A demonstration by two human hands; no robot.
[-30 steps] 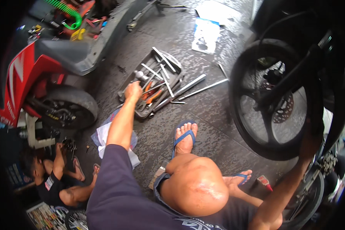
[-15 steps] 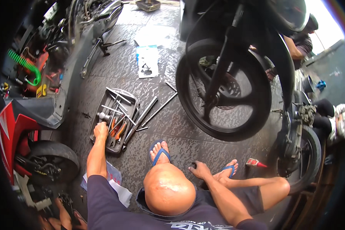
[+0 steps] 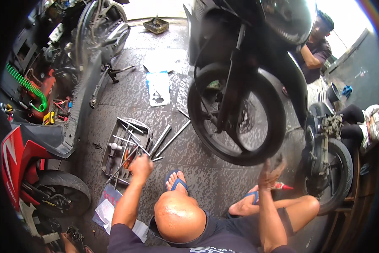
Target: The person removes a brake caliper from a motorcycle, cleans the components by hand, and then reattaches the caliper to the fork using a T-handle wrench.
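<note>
My left hand [image 3: 141,165] is closed at the right edge of a grey tool tray [image 3: 105,157], with fingers bent around something I cannot make out. Inside the tray lie a hammer [image 3: 115,146], several metal rods and wrenches, and an orange-handled tool [image 3: 126,157], partly covered. My right hand [image 3: 270,176] is raised just below the front tyre of a dark motorbike [image 3: 257,158]. Its fingers are apart and blurred, and I see nothing held in them. A red-and-white tube [image 3: 283,186] lies behind that hand, partly hidden by it.
Two metal bars [image 3: 172,137] lie right of the tray. A blue-and-white package [image 3: 158,88] is further off, and a plastic bag with paper [image 3: 107,208] is nearer. A red motorbike [image 3: 25,156] stands left. Another person [image 3: 313,52] is beside the dark motorbike.
My left hand has moved from the tray's left side to its right edge. My right hand has risen from beside my foot toward the tyre. The wheel's spokes stand at a different angle.
</note>
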